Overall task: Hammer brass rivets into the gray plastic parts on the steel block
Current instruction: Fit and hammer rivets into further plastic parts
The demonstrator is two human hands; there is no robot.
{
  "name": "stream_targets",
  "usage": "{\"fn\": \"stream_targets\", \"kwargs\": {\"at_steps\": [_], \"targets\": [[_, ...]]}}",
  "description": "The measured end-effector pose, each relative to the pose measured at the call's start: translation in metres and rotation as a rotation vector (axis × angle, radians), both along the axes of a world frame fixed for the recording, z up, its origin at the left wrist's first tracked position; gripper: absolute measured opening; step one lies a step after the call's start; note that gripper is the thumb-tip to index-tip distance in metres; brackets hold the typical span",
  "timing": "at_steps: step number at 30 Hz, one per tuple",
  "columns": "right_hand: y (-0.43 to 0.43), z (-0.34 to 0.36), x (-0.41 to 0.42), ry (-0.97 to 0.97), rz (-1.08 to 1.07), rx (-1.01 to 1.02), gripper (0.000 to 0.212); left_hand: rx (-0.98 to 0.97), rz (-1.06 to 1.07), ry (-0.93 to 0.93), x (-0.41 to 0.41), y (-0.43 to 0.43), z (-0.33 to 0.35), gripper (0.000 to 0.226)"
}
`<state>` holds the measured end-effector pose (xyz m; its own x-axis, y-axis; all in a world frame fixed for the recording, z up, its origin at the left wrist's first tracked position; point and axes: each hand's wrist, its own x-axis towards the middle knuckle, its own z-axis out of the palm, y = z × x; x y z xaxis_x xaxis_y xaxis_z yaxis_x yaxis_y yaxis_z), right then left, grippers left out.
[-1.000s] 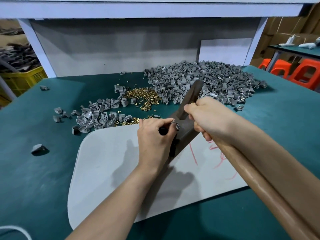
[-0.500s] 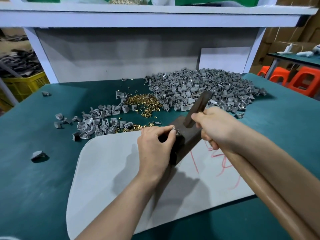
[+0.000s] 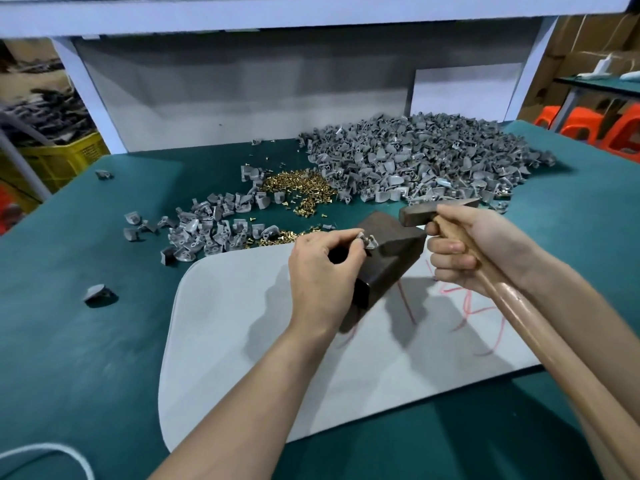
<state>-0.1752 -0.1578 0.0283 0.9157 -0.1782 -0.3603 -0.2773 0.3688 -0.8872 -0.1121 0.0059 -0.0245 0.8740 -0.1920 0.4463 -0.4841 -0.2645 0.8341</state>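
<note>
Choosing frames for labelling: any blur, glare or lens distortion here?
Head view: hammer head slightly motion-soft; glare streak along the wooden handle; wide lens splays the shelf posts; left hand and steel block cast soft shadows on the white board.

Teal tabletop (image 3: 69, 341) spread wide, white rounded board (image 3: 242, 341) lying on it near front edge. Red scribbles (image 3: 485, 306) on board's right part. White cord (image 3: 52, 445) looping at near-left corner. Gray back panel (image 3: 242, 98) under white shelf frame (image 3: 311, 12). Yellow crate (image 3: 59, 161) off left, beyond table. Orange stools (image 3: 620, 133) far right, cardboard boxes (image 3: 571, 46) stacked behind them.
</note>
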Motion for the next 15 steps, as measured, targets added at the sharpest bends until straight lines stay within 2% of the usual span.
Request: {"fn": "stream_targets", "kwargs": {"at_steps": [4,7,10,13,15], "targets": [[0.004,-0.005,0.002,-0.007,0.03,0.01,0.035,-0.008,-0.002,0.012,0.001,0.0,-0.001,0.012],[0.004,-0.003,0.001,0.025,0.006,-0.107,0.037,0.018,-0.016,0.023,0.001,-0.002,-0.003,0.01],[0.007,0.009,0.0,0.036,-0.028,-0.398,0.037,0.017,-0.007,0.023,0.003,-0.003,-0.006,0.007],[0.023,0.022,0.008,0.014,0.032,-0.821,0.037,0.047,-0.001,0.002,0.005,-0.003,-0.006,0.008],[0.034,0.025,0.013,0.011,0.068,-1.003,0.038,0.049,-0.006,0.01,0.006,-0.003,-0.005,0.009]]}}
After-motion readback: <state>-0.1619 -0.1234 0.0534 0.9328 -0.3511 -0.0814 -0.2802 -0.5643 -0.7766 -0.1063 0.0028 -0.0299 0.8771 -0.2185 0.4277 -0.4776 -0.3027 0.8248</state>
